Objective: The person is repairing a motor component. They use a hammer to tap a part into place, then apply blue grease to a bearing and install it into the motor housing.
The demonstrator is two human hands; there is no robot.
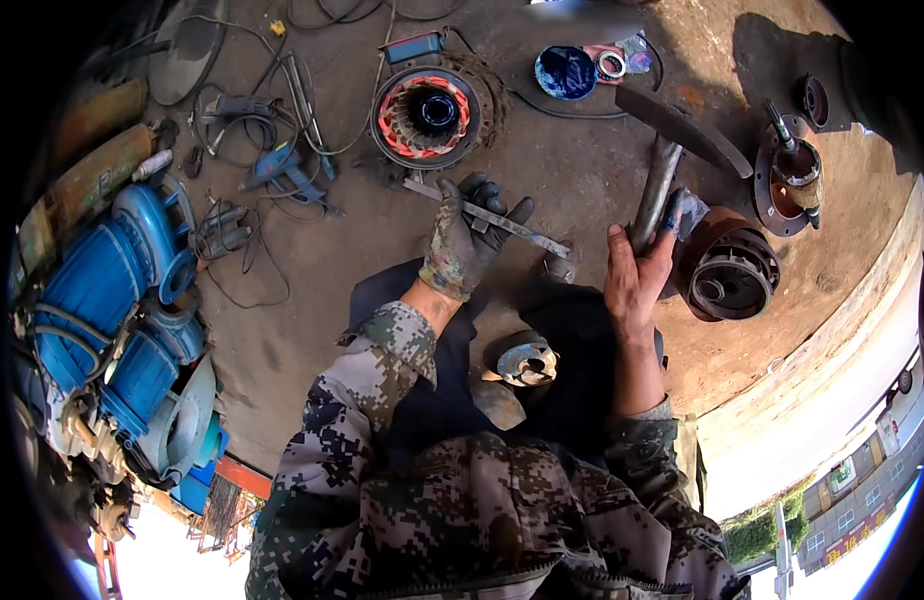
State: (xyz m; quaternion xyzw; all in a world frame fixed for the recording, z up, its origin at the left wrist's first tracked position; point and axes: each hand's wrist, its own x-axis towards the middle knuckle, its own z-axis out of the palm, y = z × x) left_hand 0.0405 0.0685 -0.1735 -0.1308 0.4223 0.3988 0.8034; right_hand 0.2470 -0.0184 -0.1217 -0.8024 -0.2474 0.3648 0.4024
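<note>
My left hand (464,235), in a dirty grey work glove, is closed around a flat metal bar (527,235) that slants down to the right. My bare right hand (639,270) grips a hammer (658,185) by its metal handle, its long dark head raised at the top; blue smears mark a finger. Just beyond the left hand stands a round motor housing (380,140) with red-edged windings inside. A small round metal part (527,362) lies between my legs. To the right of my right hand sits a rusty round casing (732,285).
At left lie a blue power drill (285,172), a grinder (240,106), tangled cables and several blue pumps (87,300). Far off are a dish of blue grease (566,73) and a bearing ring (610,66). A flanged shaft part (794,170) stands at right.
</note>
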